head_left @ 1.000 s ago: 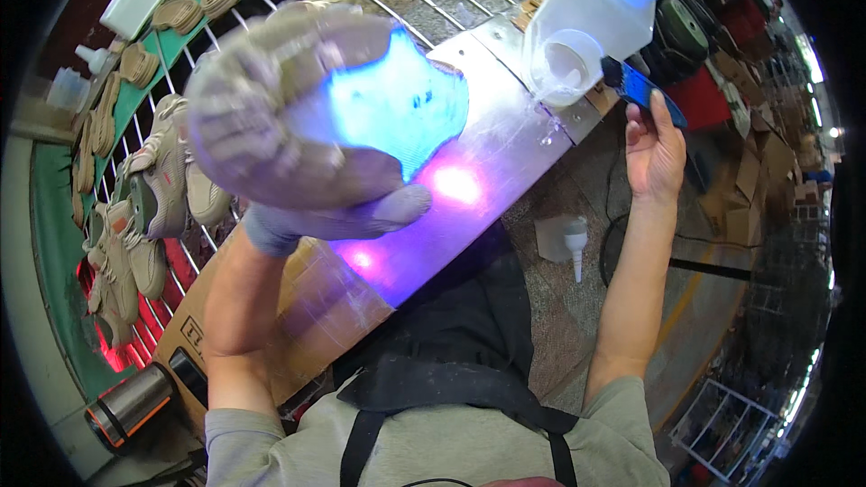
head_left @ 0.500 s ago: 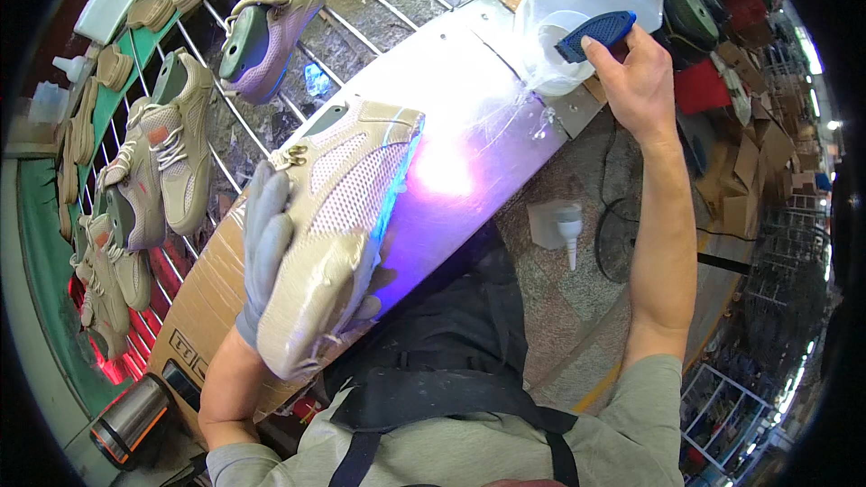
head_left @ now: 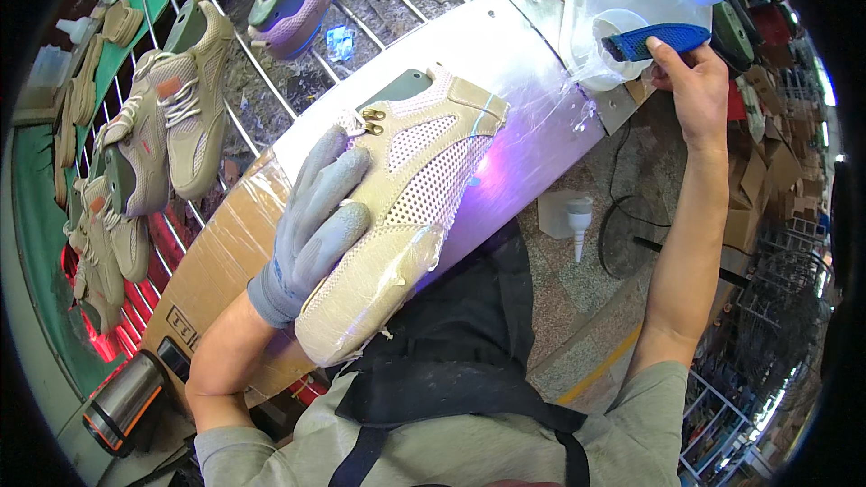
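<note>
My left hand [head_left: 316, 225], in a grey glove, grips a beige mesh shoe upper [head_left: 424, 180] by its lacing side, fingers spread over it. A green last [head_left: 403, 87] fills the shoe's opening, and a clear film covers its toe. The shoe is tilted above a shiny metal plate [head_left: 433, 50]. My bare right hand [head_left: 696, 90] pinches a blue brush [head_left: 663, 39] between thumb and fingers. The brush's far end is over the round opening of a translucent white plastic jug [head_left: 586, 27]; whether it touches the rim I cannot tell.
Several beige shoes [head_left: 194, 99] on lasts stand along the metal bar rack [head_left: 257, 81] at the left, with loose soles [head_left: 86, 108] beyond. Cardboard [head_left: 225, 261] lies beside my left arm. A steel flask [head_left: 122, 406] stands at lower left, a white funnel [head_left: 579, 216] below the plate.
The shoe has rolled in my left hand, turning its blue-lit sole edge out of sight and its mesh side up. The brush in my right hand has tilted at the jug. The whole view has shifted.
</note>
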Available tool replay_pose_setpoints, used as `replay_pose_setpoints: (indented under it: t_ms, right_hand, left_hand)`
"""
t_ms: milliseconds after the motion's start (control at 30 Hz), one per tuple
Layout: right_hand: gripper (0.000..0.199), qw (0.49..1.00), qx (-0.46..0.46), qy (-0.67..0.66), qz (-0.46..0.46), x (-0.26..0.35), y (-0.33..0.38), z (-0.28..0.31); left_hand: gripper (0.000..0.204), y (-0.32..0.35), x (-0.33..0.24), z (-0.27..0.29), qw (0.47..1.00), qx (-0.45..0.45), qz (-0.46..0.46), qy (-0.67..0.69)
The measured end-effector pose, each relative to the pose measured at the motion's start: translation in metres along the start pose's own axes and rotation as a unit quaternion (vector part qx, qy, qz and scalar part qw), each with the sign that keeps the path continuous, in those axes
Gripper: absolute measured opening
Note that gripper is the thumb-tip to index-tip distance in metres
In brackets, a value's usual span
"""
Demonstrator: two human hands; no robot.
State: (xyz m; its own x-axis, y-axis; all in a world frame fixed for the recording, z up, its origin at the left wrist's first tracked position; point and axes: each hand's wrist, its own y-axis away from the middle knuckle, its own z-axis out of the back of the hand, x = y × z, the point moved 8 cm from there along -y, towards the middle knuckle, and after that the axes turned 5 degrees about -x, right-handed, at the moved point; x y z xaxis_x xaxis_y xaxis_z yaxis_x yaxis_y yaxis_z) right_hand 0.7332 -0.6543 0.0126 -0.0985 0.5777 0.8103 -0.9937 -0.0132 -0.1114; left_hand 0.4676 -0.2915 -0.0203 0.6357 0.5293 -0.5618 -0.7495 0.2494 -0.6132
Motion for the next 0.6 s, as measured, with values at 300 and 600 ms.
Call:
replay_pose_setpoints:
  t_ms: [300,600]
  right_hand:
    - [0.016,0.93,0.021,-0.339,-0.141,-0.066,0.015,0.002]
    - [0.017,0.856,0.035,-0.477,-0.195,-0.078,0.072,-0.029]
  left_hand:
    - [0.061,0.017,-0.014,0.015,0.994,-0.011,-0.029,-0.103]
    - [0.086,0.041,0.008,0.022,0.997,0.049,0.005,-0.057]
